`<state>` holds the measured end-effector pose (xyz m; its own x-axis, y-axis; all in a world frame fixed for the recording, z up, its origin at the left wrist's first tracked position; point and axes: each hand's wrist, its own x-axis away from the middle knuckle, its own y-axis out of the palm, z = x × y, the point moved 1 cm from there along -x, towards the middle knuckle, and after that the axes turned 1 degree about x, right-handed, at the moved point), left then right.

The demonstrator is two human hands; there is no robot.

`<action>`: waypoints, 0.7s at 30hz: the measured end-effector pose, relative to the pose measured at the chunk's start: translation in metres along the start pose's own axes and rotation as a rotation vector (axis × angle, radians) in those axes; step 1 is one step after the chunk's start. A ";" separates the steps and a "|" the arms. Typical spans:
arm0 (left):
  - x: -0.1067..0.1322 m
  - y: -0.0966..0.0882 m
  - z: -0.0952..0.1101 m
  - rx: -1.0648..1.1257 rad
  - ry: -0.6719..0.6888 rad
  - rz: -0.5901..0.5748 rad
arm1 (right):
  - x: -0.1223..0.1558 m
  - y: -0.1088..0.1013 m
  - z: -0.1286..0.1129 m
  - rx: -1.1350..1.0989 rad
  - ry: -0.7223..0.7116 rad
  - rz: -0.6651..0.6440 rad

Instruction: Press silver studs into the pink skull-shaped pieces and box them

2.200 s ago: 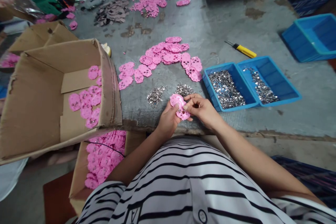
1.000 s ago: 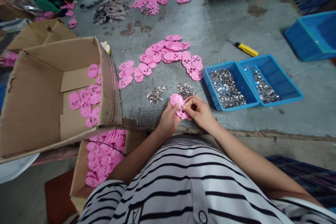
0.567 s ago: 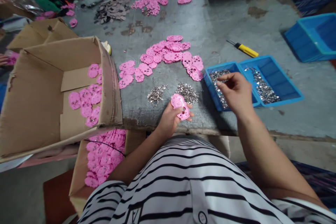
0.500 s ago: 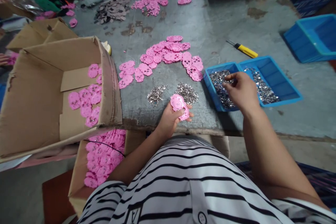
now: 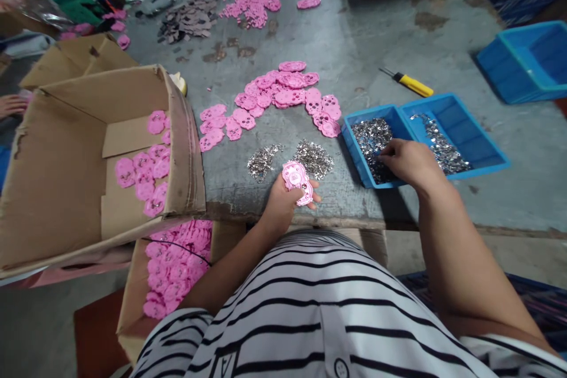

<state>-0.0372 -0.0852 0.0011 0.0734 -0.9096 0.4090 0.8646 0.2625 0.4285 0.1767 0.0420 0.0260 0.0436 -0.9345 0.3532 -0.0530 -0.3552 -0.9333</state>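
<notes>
My left hand [image 5: 282, 204] is closed on a pink plastic piece [image 5: 296, 178] with rounded ends and holes, its thumb lying across the lower part. My right hand [image 5: 414, 162] dips into the left part of a blue bin [image 5: 481, 136], fingertips pinched at the small metal parts [image 5: 372, 137] there; whether a part is between them is too small to tell. Two small piles of metal pieces, one left [image 5: 262, 162] and one right [image 5: 313, 158], lie on the table just beyond my left hand. Behind them, more pink pieces [image 5: 290, 80] spread in an arc.
A cardboard box [image 5: 66, 147] with pink pieces stands at the left, another box [image 5: 128, 301] full of them below. A yellow-handled screwdriver [image 5: 413, 84] lies behind the bin. Grey pieces [image 5: 188, 18] and small pink parts [image 5: 254, 5] are farther back. Another person's hand [image 5: 12, 105] shows at far left.
My right hand has lowered slightly in the bin, its fingers drawing together. My left hand has shifted a little left and turned the pink piece more toward me.
</notes>
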 end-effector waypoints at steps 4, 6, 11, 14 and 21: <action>0.000 0.000 0.000 0.007 -0.014 -0.012 | 0.002 -0.003 0.000 -0.039 0.034 0.018; 0.000 0.000 0.000 0.004 -0.019 -0.015 | 0.002 -0.002 0.000 -0.061 0.035 0.031; -0.001 -0.001 0.000 0.001 -0.028 -0.002 | 0.002 -0.002 0.002 -0.083 0.034 0.033; 0.000 -0.002 0.000 0.001 -0.032 0.007 | 0.002 -0.003 0.004 -0.118 0.008 0.065; 0.000 -0.003 0.001 -0.005 -0.034 0.008 | 0.001 -0.003 0.004 -0.138 0.011 0.085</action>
<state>-0.0403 -0.0859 0.0010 0.0633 -0.8958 0.4399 0.8666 0.2679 0.4209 0.1814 0.0420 0.0294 0.0218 -0.9614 0.2743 -0.1931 -0.2732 -0.9424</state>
